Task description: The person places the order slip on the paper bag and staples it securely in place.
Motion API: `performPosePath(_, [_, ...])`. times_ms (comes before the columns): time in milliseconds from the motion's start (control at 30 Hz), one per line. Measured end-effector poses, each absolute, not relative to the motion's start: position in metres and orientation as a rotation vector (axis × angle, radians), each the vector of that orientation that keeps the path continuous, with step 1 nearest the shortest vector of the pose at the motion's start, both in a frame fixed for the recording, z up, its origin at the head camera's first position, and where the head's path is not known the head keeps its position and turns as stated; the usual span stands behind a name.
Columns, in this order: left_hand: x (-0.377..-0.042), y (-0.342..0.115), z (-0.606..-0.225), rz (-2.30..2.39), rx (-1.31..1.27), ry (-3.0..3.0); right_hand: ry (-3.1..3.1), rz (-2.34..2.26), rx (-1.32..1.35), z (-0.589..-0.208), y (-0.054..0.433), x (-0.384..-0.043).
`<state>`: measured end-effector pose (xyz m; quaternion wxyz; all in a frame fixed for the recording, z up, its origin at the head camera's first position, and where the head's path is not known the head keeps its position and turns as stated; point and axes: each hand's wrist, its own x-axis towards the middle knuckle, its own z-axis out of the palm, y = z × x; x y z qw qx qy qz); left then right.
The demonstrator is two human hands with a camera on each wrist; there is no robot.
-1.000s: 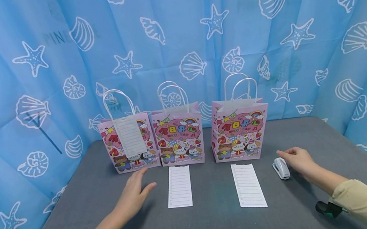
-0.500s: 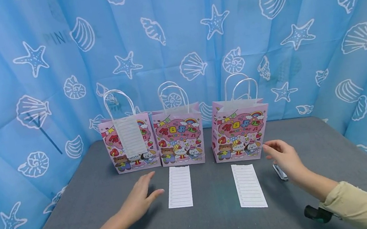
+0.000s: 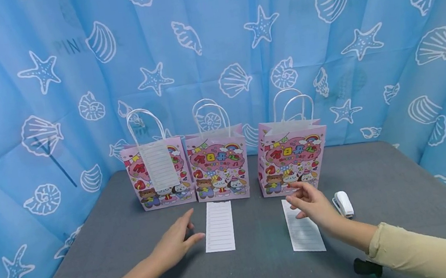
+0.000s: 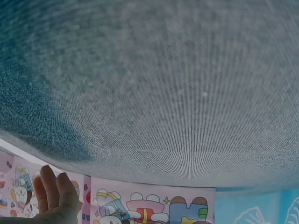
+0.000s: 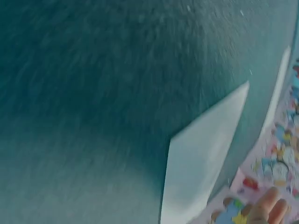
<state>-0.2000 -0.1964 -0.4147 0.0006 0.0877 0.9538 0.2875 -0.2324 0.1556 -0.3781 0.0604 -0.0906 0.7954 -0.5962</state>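
Three pink paper bags point(image 3: 218, 167) with white handles stood upright in a row on a grey table point(image 3: 257, 270), the left and middle ones side by side and the right one set apart. One ruled paper slip point(image 3: 160, 166) lay against the front of the left bag, its top close to the handle. A middle slip point(image 3: 219, 228) lay flat before the middle bag, its top edge uneven. The right slip point(image 3: 305, 231) lay slightly askew in front of the right bag.

The left hand point(image 3: 174, 244) was loosely spread and had hold of nothing, its thumb pointing to the middle slip's left edge; whether the two touched could not be told. The right hand point(image 3: 314, 207), empty too, hung over the upper part of the right slip, fingers lightly bent and parted in front of the bag.

A white stapler point(image 3: 343, 204) sat on the table just beyond the right wrist. Under the right sleeve point(image 3: 423, 244) showed a dark object point(image 3: 368, 268), too indistinct to name. A blue curtain point(image 3: 210, 42) printed with white shells and starfish hung behind.
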Motion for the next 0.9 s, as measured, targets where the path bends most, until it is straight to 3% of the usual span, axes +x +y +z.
performPosePath(433, [-0.208,-0.197,-0.415,1.061,0.389,2.832,2.303,-1.506,-0.628,-0.39,0.114,-0.238])
performPosePath(900, [-0.227,-0.203,-0.418,1.008,0.634,2.737,2.28,-1.292,-0.666,-0.401,0.08,-0.257])
